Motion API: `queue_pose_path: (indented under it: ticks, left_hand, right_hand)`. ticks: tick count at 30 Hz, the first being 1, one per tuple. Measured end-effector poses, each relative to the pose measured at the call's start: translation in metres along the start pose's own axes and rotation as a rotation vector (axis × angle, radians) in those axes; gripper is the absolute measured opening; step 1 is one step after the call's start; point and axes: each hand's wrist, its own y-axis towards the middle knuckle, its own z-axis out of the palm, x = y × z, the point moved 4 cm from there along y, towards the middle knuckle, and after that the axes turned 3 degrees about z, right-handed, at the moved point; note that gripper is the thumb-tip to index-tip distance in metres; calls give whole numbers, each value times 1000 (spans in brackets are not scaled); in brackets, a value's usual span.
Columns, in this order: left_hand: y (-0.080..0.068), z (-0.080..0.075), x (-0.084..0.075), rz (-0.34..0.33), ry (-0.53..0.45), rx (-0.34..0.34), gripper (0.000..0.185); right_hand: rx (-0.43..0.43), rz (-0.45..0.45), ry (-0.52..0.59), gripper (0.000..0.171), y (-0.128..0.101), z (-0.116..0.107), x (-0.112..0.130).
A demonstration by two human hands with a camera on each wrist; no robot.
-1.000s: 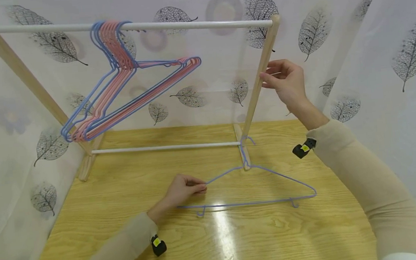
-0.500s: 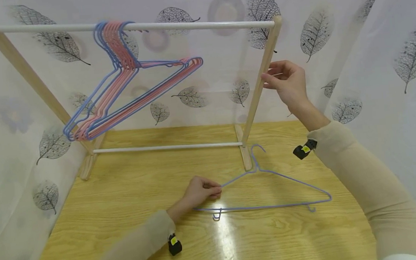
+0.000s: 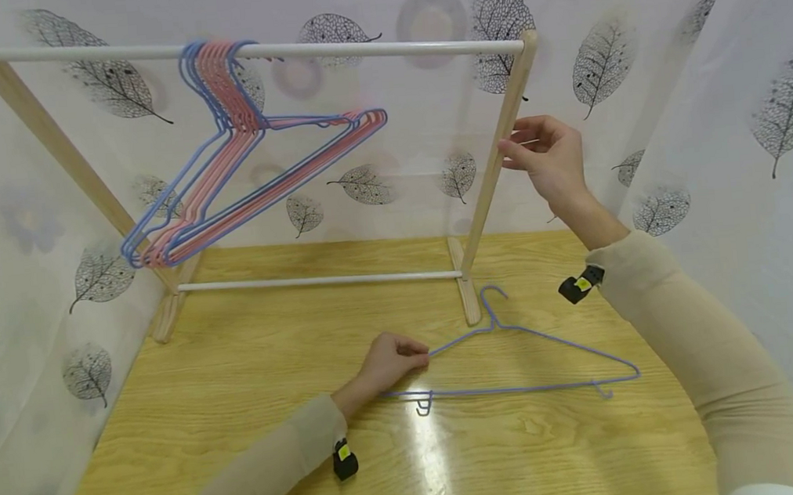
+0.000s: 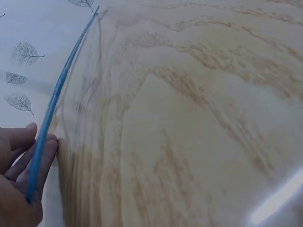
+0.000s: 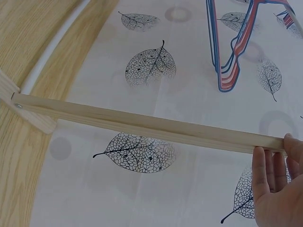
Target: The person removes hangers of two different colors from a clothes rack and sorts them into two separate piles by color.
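A thin blue wire hanger lies flat on the wooden table. My left hand pinches its left shoulder wire; the left wrist view shows my fingers curled round the blue wire. My right hand holds the right upright post of the wooden rack; in the right wrist view my fingertips rest on that post. Several blue and pink hangers hang from the white top rail.
The rack's white lower rail and wooden feet stand on the table behind the lying hanger. White leaf-print fabric walls in the table at the back and both sides.
My left hand has slid the lying hanger to the right across the table, so its hook has come off the rack's right foot. The right hand stays on the post.
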Motion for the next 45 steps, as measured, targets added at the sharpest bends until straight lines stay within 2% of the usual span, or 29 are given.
queue_pose_path:
  ticks: [2, 6, 9, 13, 17, 28, 33, 39, 42, 45]
  left_hand:
    - [1, -2, -1, 20, 53, -22, 16]
    - [2, -8, -2, 23, 31, -33, 20]
    - [1, -15, -1, 1, -30, -31, 21]
    - [-1, -31, -6, -36, -124, -34, 22]
    - [-5, -53, -16, -60, -122, -44, 24]
    - [-22, -116, -57, 30, -23, -81, 31]
    - [-28, -146, -79, 80, -28, -93, 33]
    - [-36, -187, -112, 153, 51, -150, 32]
    - [-43, -206, -128, 188, 115, -182, 32]
    - [-52, -221, -144, 244, 129, -226, 29]
  right_hand:
    - [0, -2, 5, 21, 0, 0, 0]
    - [0, -3, 8, 20, 0, 0, 0]
    - [1, -5, 1, 20, 0, 0, 0]
    - [0, -7, 0, 19, -1, -1, 0]
    - [-4, -6, 3, 19, -2, -1, 1]
    - [-8, -6, 5, 20, -2, -1, 1]
    - [-8, -7, 6, 20, -2, -1, 1]
    - [-10, -7, 2, 19, -2, -1, 0]
    - [-9, -8, -6, 19, -2, -1, 1]
    - [-10, -11, -12, 19, -3, 0, 1]
